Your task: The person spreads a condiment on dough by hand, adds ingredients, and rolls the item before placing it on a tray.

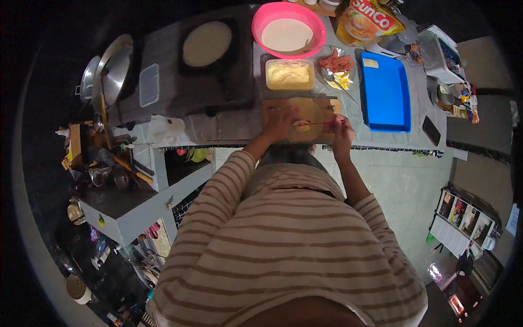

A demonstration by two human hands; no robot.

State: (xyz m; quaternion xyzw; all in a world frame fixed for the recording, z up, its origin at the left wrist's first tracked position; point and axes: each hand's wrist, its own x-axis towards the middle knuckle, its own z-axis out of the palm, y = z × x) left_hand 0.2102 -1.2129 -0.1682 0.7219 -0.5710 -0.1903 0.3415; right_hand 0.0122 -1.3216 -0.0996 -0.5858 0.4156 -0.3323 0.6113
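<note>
A thin round crepe-like wrapper (pixel 314 109) lies on a wooden board (pixel 269 104) at the counter's front edge. Small pale and yellow pieces of filling (pixel 302 126) sit on its near half. My right hand (pixel 343 130) grips a slim red utensil (pixel 322 123), whose tip reaches the filling. Over the wrapper's left side is my left hand (pixel 281 123), its blurred fingers near the filling. Beyond the board stand a plastic tub of creamy yellow spread (pixel 289 75) and a glass plate (pixel 354 86) with sliced sausage (pixel 337 62), cut egg (pixel 343 80) and a spoon (pixel 328 75).
A pan with a pale crepe (pixel 207 43) sits on the stove (pixel 163 53) at back left. Behind the tub is a pink bowl of batter (pixel 288 34). On the right are a blue tray (pixel 385 98), a phone (pixel 431 131) and a SunCo oil pouch (pixel 365 24).
</note>
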